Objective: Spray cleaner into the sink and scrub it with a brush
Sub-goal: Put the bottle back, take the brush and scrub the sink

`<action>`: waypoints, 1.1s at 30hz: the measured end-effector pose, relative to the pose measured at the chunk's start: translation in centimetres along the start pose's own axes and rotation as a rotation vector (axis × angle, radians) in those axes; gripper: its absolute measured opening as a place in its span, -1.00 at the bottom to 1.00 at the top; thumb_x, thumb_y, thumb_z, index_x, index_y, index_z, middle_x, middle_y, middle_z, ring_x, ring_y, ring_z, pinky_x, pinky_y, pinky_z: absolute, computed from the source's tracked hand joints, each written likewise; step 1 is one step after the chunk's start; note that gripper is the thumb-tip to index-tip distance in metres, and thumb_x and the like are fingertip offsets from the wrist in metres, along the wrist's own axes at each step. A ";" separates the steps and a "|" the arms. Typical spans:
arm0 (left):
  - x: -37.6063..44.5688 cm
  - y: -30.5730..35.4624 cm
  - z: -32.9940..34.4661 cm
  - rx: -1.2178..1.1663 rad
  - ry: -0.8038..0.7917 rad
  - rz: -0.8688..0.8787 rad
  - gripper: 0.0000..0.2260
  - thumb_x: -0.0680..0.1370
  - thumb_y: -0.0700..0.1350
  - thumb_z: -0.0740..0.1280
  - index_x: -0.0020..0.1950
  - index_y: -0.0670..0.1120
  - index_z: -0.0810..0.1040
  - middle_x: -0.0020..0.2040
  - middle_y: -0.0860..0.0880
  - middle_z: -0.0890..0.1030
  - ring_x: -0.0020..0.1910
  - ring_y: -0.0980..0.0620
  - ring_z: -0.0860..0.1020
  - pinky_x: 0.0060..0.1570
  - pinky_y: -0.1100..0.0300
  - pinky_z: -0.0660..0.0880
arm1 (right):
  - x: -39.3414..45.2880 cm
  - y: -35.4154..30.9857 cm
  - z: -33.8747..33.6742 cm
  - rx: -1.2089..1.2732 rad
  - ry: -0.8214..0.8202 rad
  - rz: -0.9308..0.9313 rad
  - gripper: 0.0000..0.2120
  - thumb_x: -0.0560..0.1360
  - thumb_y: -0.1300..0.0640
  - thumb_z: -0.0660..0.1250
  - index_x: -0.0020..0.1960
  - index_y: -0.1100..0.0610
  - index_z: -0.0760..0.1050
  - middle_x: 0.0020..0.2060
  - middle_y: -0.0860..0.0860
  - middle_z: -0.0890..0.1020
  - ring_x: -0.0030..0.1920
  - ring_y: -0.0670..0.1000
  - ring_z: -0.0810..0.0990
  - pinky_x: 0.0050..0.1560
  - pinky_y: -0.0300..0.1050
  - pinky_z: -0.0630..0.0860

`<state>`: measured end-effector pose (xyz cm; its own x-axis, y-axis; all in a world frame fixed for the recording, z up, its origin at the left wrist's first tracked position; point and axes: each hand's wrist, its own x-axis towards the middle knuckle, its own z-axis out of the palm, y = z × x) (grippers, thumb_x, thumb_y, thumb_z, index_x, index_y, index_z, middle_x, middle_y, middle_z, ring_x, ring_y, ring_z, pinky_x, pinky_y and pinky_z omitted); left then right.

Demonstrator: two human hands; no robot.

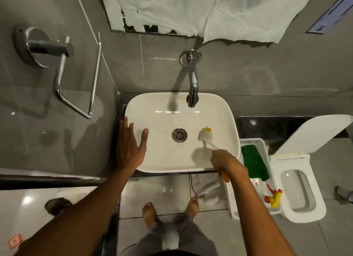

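Note:
A white basin sink [225,110] sits below a chrome tap [192,80], with a metal drain [179,135] in its middle. My right hand [227,163] is shut on a white brush [205,135] with an orange handle end; the bristle head rests on the basin floor just right of the drain. My left hand [129,147] lies flat and open on the sink's left rim, fingers spread. A spray bottle with a red and yellow trigger head [274,197] lies in a white tub [252,141] to the right of the sink.
A green cloth [255,164] lies in the same tub. A toilet [303,196] with its lid up stands at the far right. A chrome towel holder [76,72] hangs on the left wall. A grey rag [206,189] lies on the floor by my bare feet.

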<state>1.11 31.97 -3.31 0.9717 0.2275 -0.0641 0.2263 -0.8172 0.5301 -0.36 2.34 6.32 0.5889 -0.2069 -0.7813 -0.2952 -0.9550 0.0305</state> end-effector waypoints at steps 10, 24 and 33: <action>0.3 -0.5 0.7 -0.025 0.013 -0.001 -0.20 0.66 0.47 -0.11 0.69 -0.04 0.24 0.78 0.06 0.01 0.76 -0.04 0.04 0.65 -0.07 0.13 | -2.1 -8.4 3.2 0.111 -0.161 -0.247 -0.62 0.60 0.36 0.14 0.37 0.33 0.50 0.23 0.32 0.58 0.22 0.29 0.65 -0.19 -0.11 0.50; 0.4 -0.3 0.5 0.002 0.014 0.019 -0.19 0.66 0.44 -0.13 0.68 -0.11 0.25 0.77 -0.03 0.06 0.75 -0.07 0.06 0.70 -0.08 0.14 | 0.0 -8.0 0.3 0.144 -0.044 -0.179 -0.69 0.66 0.30 0.12 0.24 0.34 0.58 0.18 0.31 0.67 0.16 0.28 0.71 -0.05 0.01 0.62; 0.2 0.2 -0.1 -0.033 0.018 0.001 -0.15 0.65 0.45 -0.18 0.67 -0.12 0.29 0.77 -0.02 0.06 0.75 -0.07 0.07 0.69 -0.09 0.18 | 2.8 -4.5 -0.6 0.066 0.116 0.012 -0.55 0.70 0.23 0.08 0.54 0.39 0.33 0.46 0.33 0.46 0.47 0.25 0.50 0.48 0.02 0.41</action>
<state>1.38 31.88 -3.17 0.9706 0.2358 -0.0486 0.2222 -0.7996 0.5578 3.05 5.99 4.36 0.6666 -0.2454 -0.7039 -0.3498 -0.9368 -0.0046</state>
